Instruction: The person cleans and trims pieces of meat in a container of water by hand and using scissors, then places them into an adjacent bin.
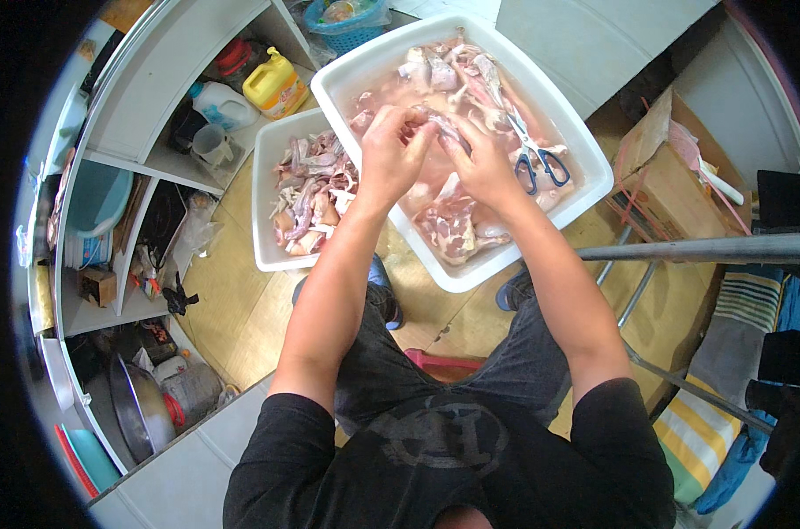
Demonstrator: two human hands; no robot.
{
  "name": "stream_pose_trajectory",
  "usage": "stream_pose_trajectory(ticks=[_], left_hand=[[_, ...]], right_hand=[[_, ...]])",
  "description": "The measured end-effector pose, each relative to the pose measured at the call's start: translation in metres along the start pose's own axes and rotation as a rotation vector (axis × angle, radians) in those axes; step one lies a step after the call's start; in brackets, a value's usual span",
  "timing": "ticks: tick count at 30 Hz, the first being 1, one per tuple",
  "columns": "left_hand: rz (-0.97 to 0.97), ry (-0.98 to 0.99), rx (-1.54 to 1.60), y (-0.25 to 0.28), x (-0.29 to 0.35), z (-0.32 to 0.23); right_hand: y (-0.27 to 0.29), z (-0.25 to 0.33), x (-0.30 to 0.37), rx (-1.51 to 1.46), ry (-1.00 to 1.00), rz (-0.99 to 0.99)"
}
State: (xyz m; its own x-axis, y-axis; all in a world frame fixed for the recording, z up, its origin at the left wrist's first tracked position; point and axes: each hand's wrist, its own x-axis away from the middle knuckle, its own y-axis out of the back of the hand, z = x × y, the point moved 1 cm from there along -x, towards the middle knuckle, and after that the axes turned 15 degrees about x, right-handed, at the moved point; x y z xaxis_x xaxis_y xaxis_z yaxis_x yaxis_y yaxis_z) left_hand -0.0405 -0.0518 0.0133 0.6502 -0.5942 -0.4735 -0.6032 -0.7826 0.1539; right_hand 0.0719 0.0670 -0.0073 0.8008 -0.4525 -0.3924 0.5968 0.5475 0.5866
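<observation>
Over a large white tub (457,280) of pinkish water and raw poultry pieces (448,225), my two hands hold one piece of raw poultry (441,123) between them. My left hand (393,148) pinches its left end, with the fingertips partly hidden. Wrapped round the right end is my right hand (483,166). Scissors (525,141) with dark blue handles lie on the meat to the right of my right hand, blades pointing away from me. At the left, a smaller white tub (261,207) holds a heap of cut poultry parts (310,189), partly under the big tub's edge.
Shelves on the left hold a yellow jug (275,85), a white bottle (222,106) and a clear measuring jug (213,144). A blue basket (349,33) stands beyond the tubs. On the right are an open cardboard box (660,181) and a metal rail (709,249).
</observation>
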Motion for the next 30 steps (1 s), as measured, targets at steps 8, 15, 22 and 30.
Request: stream_pose_trajectory(ticks=[8,15,22,30], left_hand=[[0.077,0.419,0.300,0.007,-0.004,0.034],[-0.011,-0.080,-0.240,0.001,-0.004,0.018],[-0.190,0.360,0.289,0.021,-0.023,0.026],[0.048,0.135,0.027,0.002,-0.009,0.002]], right_hand=[[0.005,-0.001,0.001,0.172,0.160,-0.043],[0.009,0.012,-0.001,0.225,0.165,-0.071],[0.014,0.010,0.000,0.005,-0.046,-0.017],[0.016,0.014,-0.001,-0.155,-0.106,0.025]])
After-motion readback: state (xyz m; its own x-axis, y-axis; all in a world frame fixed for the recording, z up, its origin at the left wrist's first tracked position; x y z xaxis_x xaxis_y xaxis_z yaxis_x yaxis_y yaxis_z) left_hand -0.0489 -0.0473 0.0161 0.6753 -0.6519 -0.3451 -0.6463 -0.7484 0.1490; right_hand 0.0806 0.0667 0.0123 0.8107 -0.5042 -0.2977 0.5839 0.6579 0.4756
